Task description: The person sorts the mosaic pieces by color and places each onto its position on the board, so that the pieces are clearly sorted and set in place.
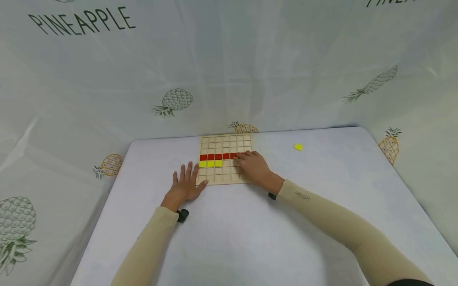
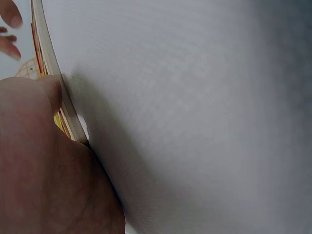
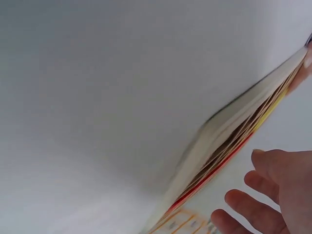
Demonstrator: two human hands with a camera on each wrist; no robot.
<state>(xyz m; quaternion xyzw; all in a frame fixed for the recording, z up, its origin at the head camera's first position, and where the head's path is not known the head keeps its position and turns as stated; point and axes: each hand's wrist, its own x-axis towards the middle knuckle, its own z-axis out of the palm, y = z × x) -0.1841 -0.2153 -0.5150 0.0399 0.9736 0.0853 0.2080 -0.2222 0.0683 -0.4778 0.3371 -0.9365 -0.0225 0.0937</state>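
A pale wooden grid board (image 1: 225,177) lies near the table's far edge. Several red square tiles (image 1: 218,156) fill a row across it, and three yellow tiles (image 1: 210,163) sit in the row below, at the left. My left hand (image 1: 185,187) rests spread on the table at the board's left side, its thumb (image 2: 51,90) touching the near edge. Over the board's right part is my right hand (image 1: 255,167), its fingertips by the right end of the red row. Its fingers (image 3: 253,207) look loosely bent in the right wrist view, with nothing visible between them.
A single yellow tile (image 1: 298,147) lies on the white table (image 1: 229,234), right of the board. A pineapple-print cloth (image 1: 286,71) hangs behind the table's far edge and along its sides.
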